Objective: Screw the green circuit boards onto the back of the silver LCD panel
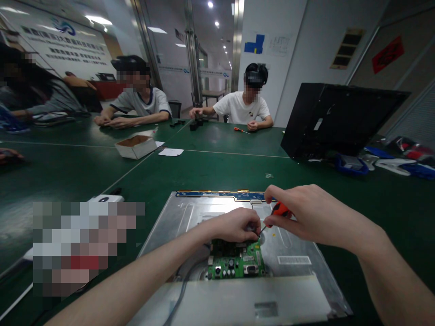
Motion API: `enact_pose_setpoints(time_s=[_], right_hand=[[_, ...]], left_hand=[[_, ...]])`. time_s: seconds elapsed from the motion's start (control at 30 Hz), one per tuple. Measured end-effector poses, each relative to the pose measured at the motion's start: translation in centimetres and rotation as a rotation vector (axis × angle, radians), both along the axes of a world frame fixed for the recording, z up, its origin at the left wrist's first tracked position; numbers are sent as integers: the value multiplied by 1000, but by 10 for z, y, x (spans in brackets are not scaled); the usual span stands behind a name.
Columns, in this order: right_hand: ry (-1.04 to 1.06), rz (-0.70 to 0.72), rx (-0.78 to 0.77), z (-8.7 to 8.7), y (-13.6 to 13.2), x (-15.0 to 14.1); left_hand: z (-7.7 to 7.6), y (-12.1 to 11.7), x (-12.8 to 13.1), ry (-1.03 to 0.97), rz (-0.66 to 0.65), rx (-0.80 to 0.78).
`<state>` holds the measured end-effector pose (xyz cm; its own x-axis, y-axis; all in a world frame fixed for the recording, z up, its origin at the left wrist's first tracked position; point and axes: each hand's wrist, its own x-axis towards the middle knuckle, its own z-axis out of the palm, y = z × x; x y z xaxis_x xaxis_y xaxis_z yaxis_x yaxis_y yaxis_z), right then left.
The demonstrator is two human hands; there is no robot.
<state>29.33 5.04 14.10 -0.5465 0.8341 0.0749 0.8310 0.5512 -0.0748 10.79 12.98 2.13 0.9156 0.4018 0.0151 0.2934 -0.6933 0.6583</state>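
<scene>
Green worktop (217, 170), glass doors (171, 86) beyond. Near edge: silver panel (292, 246) bearing green, component-studded circuit board (238, 261). Your right hand (306, 213) wraps a red-black screwdriver (281, 209); your left hand (238, 224) curls at the board's far edge, hold unclear.

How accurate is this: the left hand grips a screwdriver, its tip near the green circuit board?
Wrong hand: in the head view, the right hand, not the left hand, grips the screwdriver; its tip is near the green circuit board.

Red screwdriver (281, 209) in right hand (307, 215), left hand (237, 224) at green circuit board (238, 261)
</scene>
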Motion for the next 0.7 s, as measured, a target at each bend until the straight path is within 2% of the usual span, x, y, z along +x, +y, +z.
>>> enact_pose_setpoints(time_s=[0.13, 0.7], right_hand=[[9, 16, 8, 0, 0, 0], [-31, 8, 72, -2, 1, 0]], left_hand=[[-2, 1, 0, -23, -36, 22], [3, -1, 0, -10, -17, -3]])
